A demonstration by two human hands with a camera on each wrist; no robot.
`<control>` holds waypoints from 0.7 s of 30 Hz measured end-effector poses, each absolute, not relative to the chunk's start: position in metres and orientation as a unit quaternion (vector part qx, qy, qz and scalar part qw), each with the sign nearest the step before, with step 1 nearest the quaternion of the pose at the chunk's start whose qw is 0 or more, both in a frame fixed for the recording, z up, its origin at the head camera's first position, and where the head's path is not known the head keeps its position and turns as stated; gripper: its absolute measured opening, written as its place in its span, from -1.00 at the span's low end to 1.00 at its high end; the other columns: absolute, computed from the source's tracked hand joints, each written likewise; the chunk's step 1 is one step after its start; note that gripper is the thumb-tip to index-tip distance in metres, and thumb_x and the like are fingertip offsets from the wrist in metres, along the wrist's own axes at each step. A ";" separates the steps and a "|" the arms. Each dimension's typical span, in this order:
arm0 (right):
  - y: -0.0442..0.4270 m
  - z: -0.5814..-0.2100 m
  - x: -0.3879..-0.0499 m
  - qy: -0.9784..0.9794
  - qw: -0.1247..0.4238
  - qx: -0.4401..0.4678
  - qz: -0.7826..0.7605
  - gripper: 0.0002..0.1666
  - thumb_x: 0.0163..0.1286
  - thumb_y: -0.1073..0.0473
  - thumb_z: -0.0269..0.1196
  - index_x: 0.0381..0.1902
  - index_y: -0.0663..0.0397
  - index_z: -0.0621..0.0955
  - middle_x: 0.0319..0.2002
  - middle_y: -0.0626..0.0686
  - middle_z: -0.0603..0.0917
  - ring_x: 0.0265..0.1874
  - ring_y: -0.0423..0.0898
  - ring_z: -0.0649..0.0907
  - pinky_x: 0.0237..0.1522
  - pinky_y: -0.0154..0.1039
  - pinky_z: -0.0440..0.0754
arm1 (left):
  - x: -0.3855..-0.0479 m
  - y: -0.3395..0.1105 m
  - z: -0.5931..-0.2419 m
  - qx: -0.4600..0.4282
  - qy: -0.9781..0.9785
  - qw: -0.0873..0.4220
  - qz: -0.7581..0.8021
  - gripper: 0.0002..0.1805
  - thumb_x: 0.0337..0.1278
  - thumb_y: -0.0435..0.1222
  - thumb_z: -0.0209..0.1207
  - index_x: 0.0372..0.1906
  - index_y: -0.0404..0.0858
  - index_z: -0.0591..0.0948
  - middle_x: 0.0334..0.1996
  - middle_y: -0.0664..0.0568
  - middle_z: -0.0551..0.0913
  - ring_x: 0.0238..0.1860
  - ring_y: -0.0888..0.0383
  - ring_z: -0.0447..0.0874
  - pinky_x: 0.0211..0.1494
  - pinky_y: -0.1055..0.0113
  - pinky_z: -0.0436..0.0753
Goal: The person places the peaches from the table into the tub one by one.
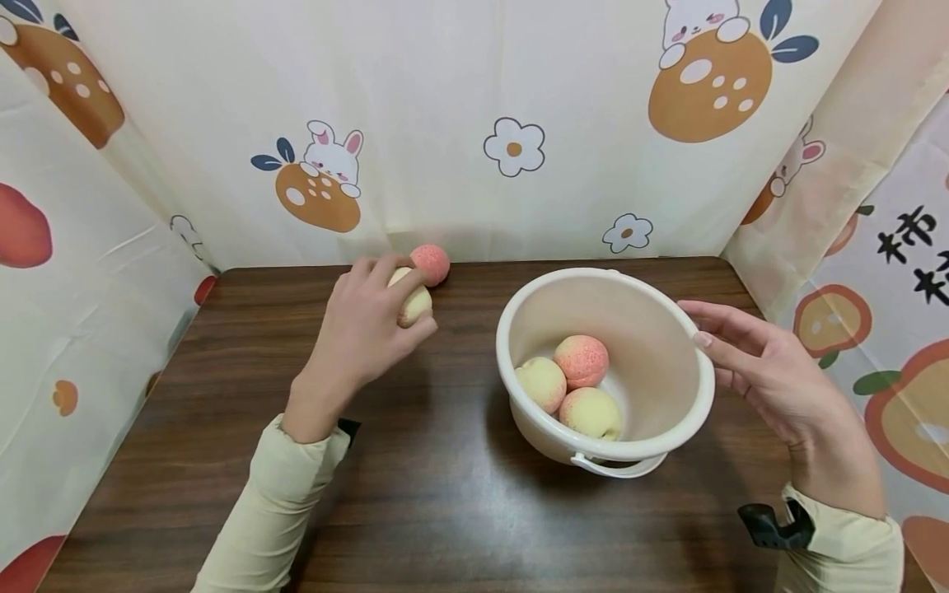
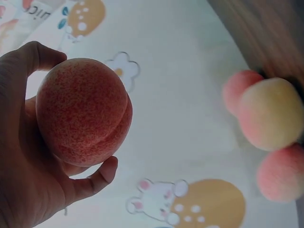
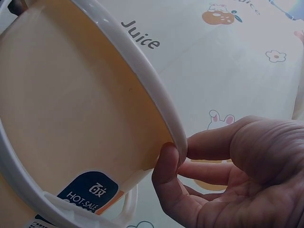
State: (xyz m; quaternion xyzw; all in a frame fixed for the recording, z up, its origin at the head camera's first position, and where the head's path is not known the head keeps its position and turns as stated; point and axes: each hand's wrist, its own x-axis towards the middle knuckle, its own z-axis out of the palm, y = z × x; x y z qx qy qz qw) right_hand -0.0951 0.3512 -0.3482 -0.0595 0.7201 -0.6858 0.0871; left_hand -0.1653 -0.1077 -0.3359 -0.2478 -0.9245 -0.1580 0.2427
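My left hand (image 1: 365,317) grips a peach (image 1: 415,306) above the back of the table, its fingers and thumb curled round the fruit. Seen from the left wrist, that peach (image 2: 84,112) shows a speckled red side with a crease. Just beyond the hand a pink peach (image 1: 430,265) is partly covered. With thumb and fingers my right hand (image 1: 786,387) pinches the right rim of a cream bucket (image 1: 511,362). Inside the bucket lie a pink peach (image 1: 582,361) and two yellowish peaches (image 1: 593,413). The right wrist view shows the thumb inside the rim (image 3: 159,90).
Dark wooden table (image 1: 445,527) under everything, backed by a printed curtain (image 1: 437,107). The bucket's handle (image 1: 621,469) hangs at its front. At the right of the left wrist view sit a yellow peach (image 2: 271,114) and two pink peaches (image 2: 282,175).
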 end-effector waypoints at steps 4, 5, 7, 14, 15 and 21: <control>0.351 -0.348 -0.095 0.723 0.084 -0.058 -0.684 -0.47 0.59 0.41 0.06 0.45 0.11 0.48 0.16 -0.04 0.70 -0.04 -0.19 0.77 -0.18 -0.26 0.80 | -0.160 -0.096 -0.326 -0.261 -0.917 0.253 -0.165 -0.59 -0.06 -0.14 0.17 0.00 0.05 0.69 0.10 0.06 0.65 -0.03 -0.13 0.53 -0.16 -0.11 0.53; 0.351 -0.348 -0.095 0.723 0.084 -0.057 -0.683 -0.47 0.59 0.41 0.05 0.45 0.11 0.48 0.16 -0.04 0.70 -0.04 -0.19 0.77 -0.18 -0.26 0.80 | -0.159 -0.094 -0.324 -0.268 -0.913 0.256 -0.169 -0.60 -0.05 -0.14 0.18 -0.01 0.05 0.70 0.10 0.07 0.65 -0.04 -0.12 0.52 -0.16 -0.09 0.53; 0.351 -0.348 -0.095 0.724 0.084 -0.058 -0.682 -0.47 0.59 0.41 0.05 0.46 0.11 0.47 0.16 -0.04 0.69 -0.04 -0.19 0.77 -0.18 -0.26 0.80 | -0.156 -0.088 -0.319 -0.286 -0.904 0.263 -0.179 -0.62 -0.05 -0.16 0.19 -0.02 0.02 0.70 0.09 0.06 0.65 -0.05 -0.12 0.51 -0.12 -0.06 0.53; 0.352 -0.349 -0.095 0.719 0.092 -0.061 -0.686 -0.46 0.60 0.39 0.05 0.47 0.06 0.47 0.14 -0.05 0.69 -0.04 -0.19 0.77 -0.17 -0.24 0.80 | -0.150 -0.071 -0.307 -0.329 -0.885 0.270 -0.188 -0.62 -0.02 -0.16 0.21 -0.01 -0.03 0.72 0.07 -0.04 0.65 0.08 -0.14 0.55 -0.02 -0.07 0.55; 0.352 -0.348 -0.095 0.720 0.092 -0.060 -0.685 -0.47 0.60 0.39 0.05 0.47 0.07 0.47 0.14 -0.05 0.69 -0.04 -0.19 0.77 -0.17 -0.24 0.80 | -0.150 -0.069 -0.305 -0.330 -0.885 0.270 -0.188 -0.61 -0.01 -0.15 0.21 0.00 -0.02 0.72 0.07 -0.04 0.65 0.10 -0.14 0.54 -0.03 -0.07 0.55; 0.350 -0.348 -0.095 0.729 0.086 -0.051 -0.678 -0.48 0.60 0.38 0.07 0.45 0.09 0.48 0.16 -0.04 0.69 -0.04 -0.19 0.77 -0.18 -0.23 0.80 | -0.148 -0.058 -0.298 -0.342 -0.880 0.271 -0.189 -0.62 0.01 -0.15 0.21 0.00 0.00 0.73 0.08 0.00 0.65 0.11 -0.11 0.53 -0.05 -0.03 0.56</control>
